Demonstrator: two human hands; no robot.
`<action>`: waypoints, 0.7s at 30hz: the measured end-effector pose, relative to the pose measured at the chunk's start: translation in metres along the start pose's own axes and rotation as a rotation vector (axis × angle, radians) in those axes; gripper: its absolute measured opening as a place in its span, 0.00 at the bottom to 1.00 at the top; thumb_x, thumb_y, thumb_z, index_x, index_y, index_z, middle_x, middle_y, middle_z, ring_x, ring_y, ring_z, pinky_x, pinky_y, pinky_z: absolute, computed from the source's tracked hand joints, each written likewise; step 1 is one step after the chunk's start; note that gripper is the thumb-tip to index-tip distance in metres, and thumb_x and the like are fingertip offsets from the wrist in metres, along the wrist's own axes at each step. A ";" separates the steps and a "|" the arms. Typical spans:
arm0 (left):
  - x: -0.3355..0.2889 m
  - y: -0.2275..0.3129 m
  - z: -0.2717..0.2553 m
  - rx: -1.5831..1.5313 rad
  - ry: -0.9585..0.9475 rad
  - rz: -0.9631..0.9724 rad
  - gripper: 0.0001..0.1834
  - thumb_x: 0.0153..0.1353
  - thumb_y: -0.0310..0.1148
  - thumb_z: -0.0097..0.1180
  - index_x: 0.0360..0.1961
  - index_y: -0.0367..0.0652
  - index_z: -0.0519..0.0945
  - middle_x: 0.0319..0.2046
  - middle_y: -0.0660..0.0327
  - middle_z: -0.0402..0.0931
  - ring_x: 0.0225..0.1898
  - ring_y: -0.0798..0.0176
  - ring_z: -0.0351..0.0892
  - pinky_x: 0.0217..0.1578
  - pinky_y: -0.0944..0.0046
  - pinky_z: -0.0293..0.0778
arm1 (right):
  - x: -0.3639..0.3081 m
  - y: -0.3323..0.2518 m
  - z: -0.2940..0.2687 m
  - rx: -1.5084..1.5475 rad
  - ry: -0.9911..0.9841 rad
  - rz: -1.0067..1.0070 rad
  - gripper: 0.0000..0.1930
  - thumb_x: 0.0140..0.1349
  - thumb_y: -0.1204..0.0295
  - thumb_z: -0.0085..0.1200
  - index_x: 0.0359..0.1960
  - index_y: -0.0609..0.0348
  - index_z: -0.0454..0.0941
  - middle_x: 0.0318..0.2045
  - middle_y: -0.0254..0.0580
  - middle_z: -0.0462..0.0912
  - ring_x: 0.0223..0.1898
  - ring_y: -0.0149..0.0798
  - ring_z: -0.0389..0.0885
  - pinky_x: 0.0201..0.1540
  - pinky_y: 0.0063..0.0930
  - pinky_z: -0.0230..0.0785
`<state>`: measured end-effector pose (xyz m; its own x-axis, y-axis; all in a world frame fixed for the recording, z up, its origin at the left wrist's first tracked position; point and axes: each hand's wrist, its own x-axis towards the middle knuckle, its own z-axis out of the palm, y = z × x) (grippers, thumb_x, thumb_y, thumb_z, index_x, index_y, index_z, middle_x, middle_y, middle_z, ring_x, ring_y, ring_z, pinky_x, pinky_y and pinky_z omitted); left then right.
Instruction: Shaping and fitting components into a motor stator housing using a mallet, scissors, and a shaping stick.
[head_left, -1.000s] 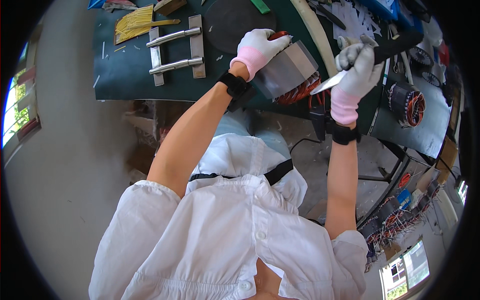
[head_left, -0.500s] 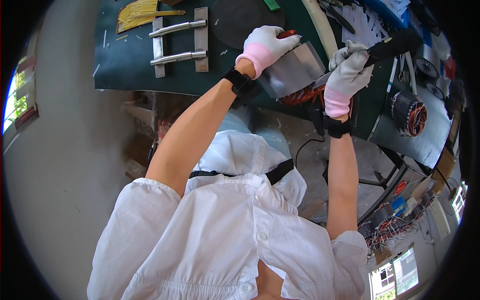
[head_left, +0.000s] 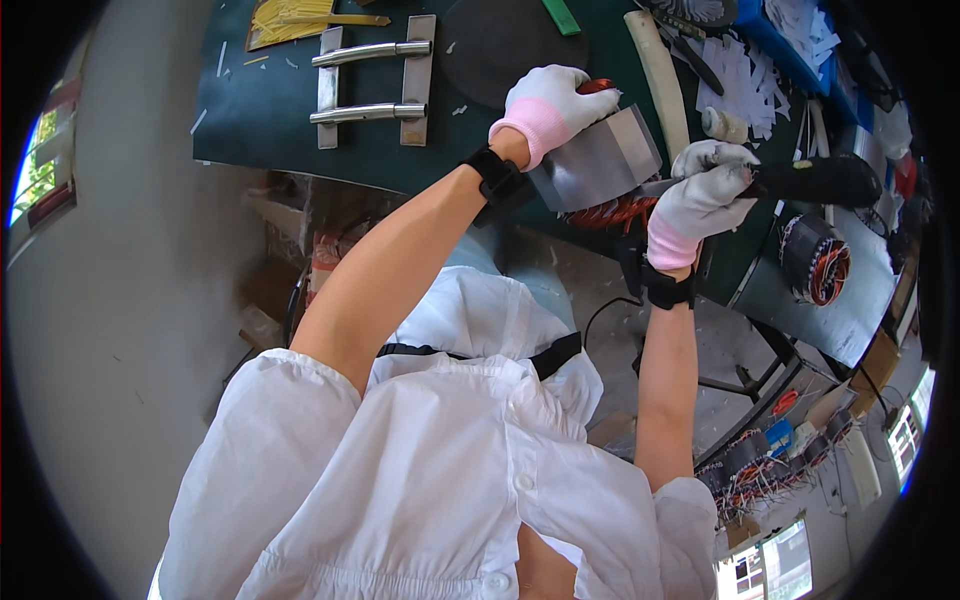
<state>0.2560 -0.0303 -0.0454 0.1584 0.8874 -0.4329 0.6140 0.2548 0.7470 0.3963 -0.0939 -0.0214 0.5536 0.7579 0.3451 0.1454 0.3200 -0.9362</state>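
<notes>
A motor stator [head_left: 597,163] with a smooth silver metal body lies at the table's near edge. Red-brown copper wire coils [head_left: 612,214] stick out from its near end, and more show at its far end. My left hand [head_left: 562,98], in a white and pink glove, curls over the far-end coils and steadies the stator. To the right, my gloved right hand [head_left: 705,190] is closed round a black-handled tool [head_left: 825,181]. Its handle points right, and a flat metal part runs left to the stator's side; where the tip ends is hidden.
Two metal bars on plates [head_left: 373,84] stand left on the green table [head_left: 270,120], beside a dark round disc [head_left: 500,50]. A pale wooden stick [head_left: 657,80], a tape roll [head_left: 724,125] and white paper strips [head_left: 745,85] lie beyond. Another wound stator [head_left: 815,258] sits right.
The tool's handle has swung from slanting up and right to nearly level, with my right hand turning. My left hand stays on the stator. The whole view has shifted slightly.
</notes>
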 end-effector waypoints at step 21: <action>-0.004 0.002 -0.001 0.051 0.003 -0.018 0.26 0.48 0.54 0.53 0.35 0.42 0.84 0.28 0.53 0.81 0.31 0.54 0.81 0.36 0.62 0.75 | 0.011 -0.004 0.001 -0.008 0.159 0.110 0.21 0.68 0.54 0.37 0.27 0.60 0.63 0.14 0.34 0.63 0.14 0.27 0.61 0.17 0.18 0.54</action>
<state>0.2558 -0.0329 -0.0419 0.1452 0.8839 -0.4445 0.6556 0.2505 0.7124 0.4010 -0.0863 -0.0138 0.6891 0.6884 0.2263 0.0834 0.2349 -0.9684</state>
